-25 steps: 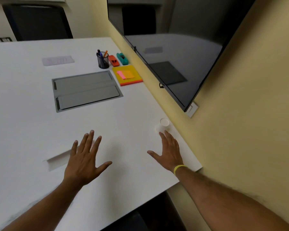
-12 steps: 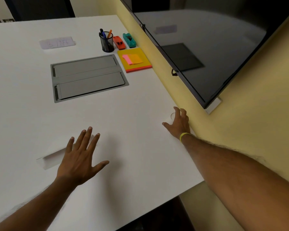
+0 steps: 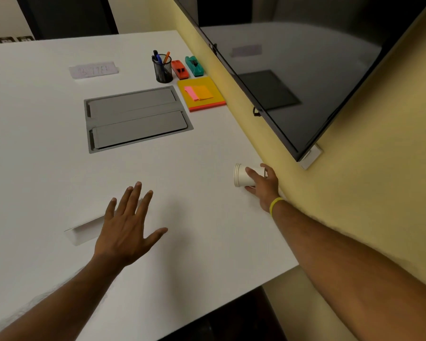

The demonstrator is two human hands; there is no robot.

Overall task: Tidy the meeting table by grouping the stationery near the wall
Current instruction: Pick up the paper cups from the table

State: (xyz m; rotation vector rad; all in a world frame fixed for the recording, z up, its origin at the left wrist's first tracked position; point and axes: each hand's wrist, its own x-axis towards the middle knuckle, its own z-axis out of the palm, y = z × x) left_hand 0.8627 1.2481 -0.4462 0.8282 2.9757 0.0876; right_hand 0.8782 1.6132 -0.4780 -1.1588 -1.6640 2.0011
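Note:
My right hand grips a small stack of white paper cups, tipped sideways with the rims facing left, close to the yellow wall. My left hand hovers flat with spread fingers over the white table, partly covering a white folded card. Far back by the wall stand a black mesh pen holder with pens, an orange stapler, a teal stapler and a yellow notepad with pink and orange sticky notes on it.
A grey flip-lid cable box is set into the table's middle. A white name card lies behind it. A large black screen hangs on the wall to the right. The table's near edge runs diagonally below my arms.
My right hand reached to the cups by the wall, closed around them and tipped them sideways off the table. My left hand stayed spread above the white card.

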